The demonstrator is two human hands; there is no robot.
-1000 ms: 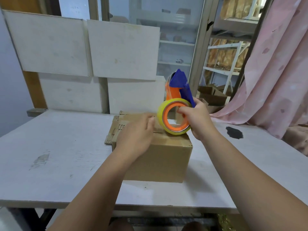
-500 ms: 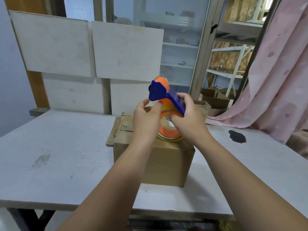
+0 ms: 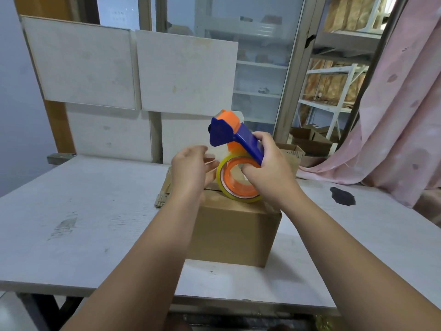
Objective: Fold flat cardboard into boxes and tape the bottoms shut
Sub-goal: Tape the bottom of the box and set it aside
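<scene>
Cardboard box [image 3: 233, 235], one, stands on a white table [image 3: 83, 211], back from the near edge, with bare tabletop either side of the box. One tape dispenser [image 3: 238, 139] rests its roll on the box top, the right hand [image 3: 272, 173] gripping its blue handle. Left hand [image 3: 191, 170] hovers just left of the roll, fingers blurred, grip unclear.

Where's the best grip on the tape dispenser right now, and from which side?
Grip the blue handle of the tape dispenser from the person's right, as the right hand does. The handle is a straight bar sloping down to that side, above the tape roll and away from the head at upper left, which leaves that end free for the left hand.
</scene>
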